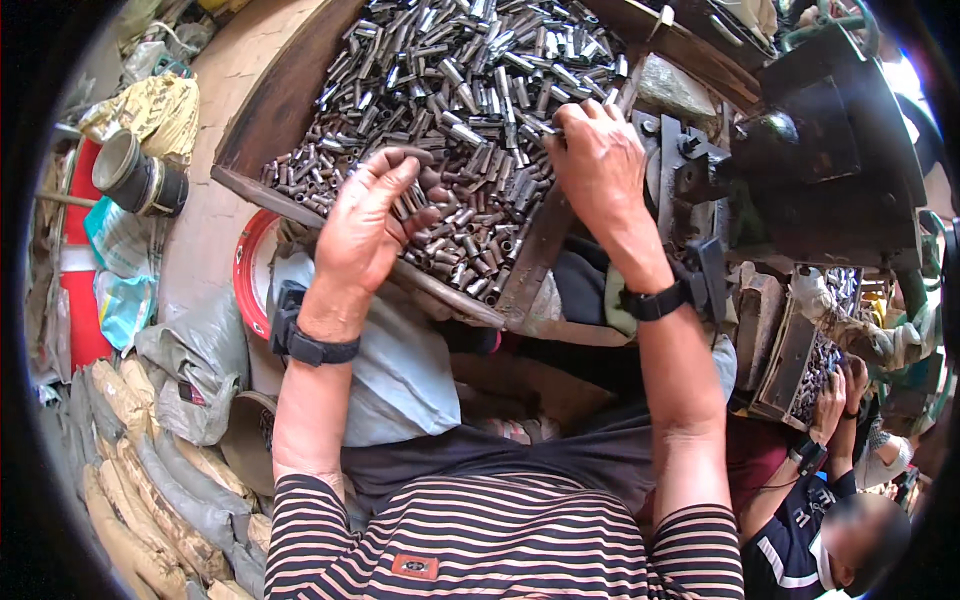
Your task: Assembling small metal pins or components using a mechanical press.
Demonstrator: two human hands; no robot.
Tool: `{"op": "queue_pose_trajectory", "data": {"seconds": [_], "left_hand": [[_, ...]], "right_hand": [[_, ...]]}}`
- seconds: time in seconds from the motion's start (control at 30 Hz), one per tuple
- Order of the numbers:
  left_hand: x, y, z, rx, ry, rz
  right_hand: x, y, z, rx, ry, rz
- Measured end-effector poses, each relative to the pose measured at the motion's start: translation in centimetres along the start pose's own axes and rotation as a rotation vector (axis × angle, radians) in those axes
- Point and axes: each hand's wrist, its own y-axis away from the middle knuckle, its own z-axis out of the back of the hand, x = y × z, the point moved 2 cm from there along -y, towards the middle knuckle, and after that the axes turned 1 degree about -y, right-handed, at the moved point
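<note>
Grey metal tubes are filling the wooden bin at twelve o'clock. At eleven, my left hand is hovering over the near heap, its fingers half curled; I cannot tell whether they are gripping the tubes showing between them. At one, my right hand is hanging by the bin's right edge, fingers bent downward, their hold hiding from me. I am judging this as picking out tubes; the next move is calling for a light, selective pinch.
</note>
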Motion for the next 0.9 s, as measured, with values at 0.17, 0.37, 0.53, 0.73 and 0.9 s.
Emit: {"op": "queue_pose_trajectory", "data": {"seconds": [0.17,0.37,0.53,0.73,0.9], "left_hand": [[-3.4,-0.8,2.5,-0.16,-0.496,-0.149],[-3.4,-2.4,3.4,-0.164,-0.929,-0.165],[-2.7,-3.4,3.6,-0.163,-1.19,-0.271],[-1.9,-4.0,2.1,-0.117,-1.504,-0.461],[-1.9,-4.4,3.0,-0.122,-1.654,-0.556]], "right_hand": [[-0.6,-1.0,-2.4,0.231,0.219,0.009],[-0.9,-0.8,-2.7,0.168,0.177,0.035],[-0.4,-0.2,-1.1,0.041,-0.082,0.018],[-0.1,1.6,1.6,0.01,-0.543,-0.147],[-0.1,3.3,2.4,0.052,-0.797,-0.344]]}}
